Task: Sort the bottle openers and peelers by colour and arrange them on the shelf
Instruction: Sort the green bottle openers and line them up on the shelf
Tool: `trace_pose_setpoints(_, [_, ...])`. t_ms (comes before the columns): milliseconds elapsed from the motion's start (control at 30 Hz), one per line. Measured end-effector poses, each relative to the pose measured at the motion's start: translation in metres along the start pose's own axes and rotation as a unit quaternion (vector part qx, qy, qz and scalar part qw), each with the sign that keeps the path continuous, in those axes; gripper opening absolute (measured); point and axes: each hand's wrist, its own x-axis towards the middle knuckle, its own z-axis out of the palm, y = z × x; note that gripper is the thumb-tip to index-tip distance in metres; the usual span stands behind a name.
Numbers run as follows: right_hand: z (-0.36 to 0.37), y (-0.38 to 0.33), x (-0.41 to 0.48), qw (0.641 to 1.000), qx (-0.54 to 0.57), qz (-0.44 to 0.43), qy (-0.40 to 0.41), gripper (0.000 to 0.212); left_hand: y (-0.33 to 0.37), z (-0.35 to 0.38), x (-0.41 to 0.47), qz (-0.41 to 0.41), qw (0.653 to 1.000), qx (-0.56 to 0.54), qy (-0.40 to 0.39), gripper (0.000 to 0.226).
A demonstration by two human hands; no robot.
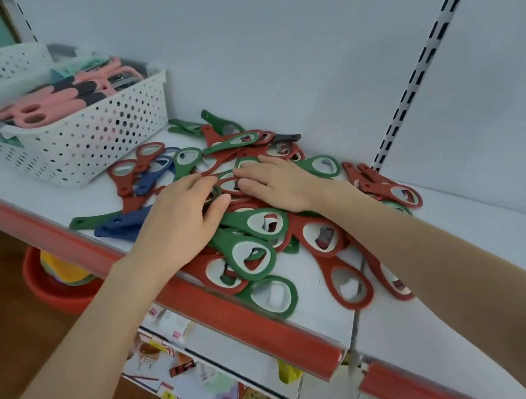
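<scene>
Noted two bare forearms (pixel 75 361) nearest, reaching up to the shelf (pixel 495 227). Found left hand (pixel 186 217) palm-down, fingers loosely bent, gripping nothing; right hand (pixel 273 184) flat, fingers straight, likewise holding nothing. Recorded both resting on a heap of bottle openers (pixel 249 235): flat, matte, loop-headed, in red, green and blue, unsorted on the white shelf. Logged peelers (pixel 71 94), pink and dark-handled, in a white perforated plastic basket (pixel 93 135) at left.
</scene>
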Motion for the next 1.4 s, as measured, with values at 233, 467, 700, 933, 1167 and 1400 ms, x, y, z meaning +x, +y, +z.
trace_pose_setpoints(233, [-0.032,0.04,-0.01,0.969,0.037,0.064,0.236,0.028,0.001,0.003,0.013,-0.007,1.0,0.011,-0.021,0.059])
trace_pose_setpoints(467, [-0.025,0.048,0.006,0.967,0.011,0.177,0.185,0.021,-0.008,0.005,0.022,0.019,0.999,0.006,-0.041,0.053])
trace_pose_setpoints(700, [-0.03,0.011,-0.02,0.926,0.045,0.238,0.289,0.021,-0.024,-0.002,0.044,0.07,0.987,-0.136,-0.044,0.046])
trace_pose_setpoints(933, [-0.019,-0.073,-0.052,0.867,0.256,0.209,0.373,0.009,-0.015,-0.005,0.068,-0.091,0.871,-0.473,-0.096,0.053])
trace_pose_setpoints(1167, [-0.017,-0.06,-0.036,0.915,0.158,0.243,0.28,0.02,-0.014,-0.01,0.073,-0.215,0.673,-0.701,-0.1,0.022])
trace_pose_setpoints(1400, [0.003,-0.019,0.013,0.963,-0.008,0.248,0.102,0.044,-0.026,-0.01,0.075,-0.221,0.687,-0.69,-0.058,0.019])
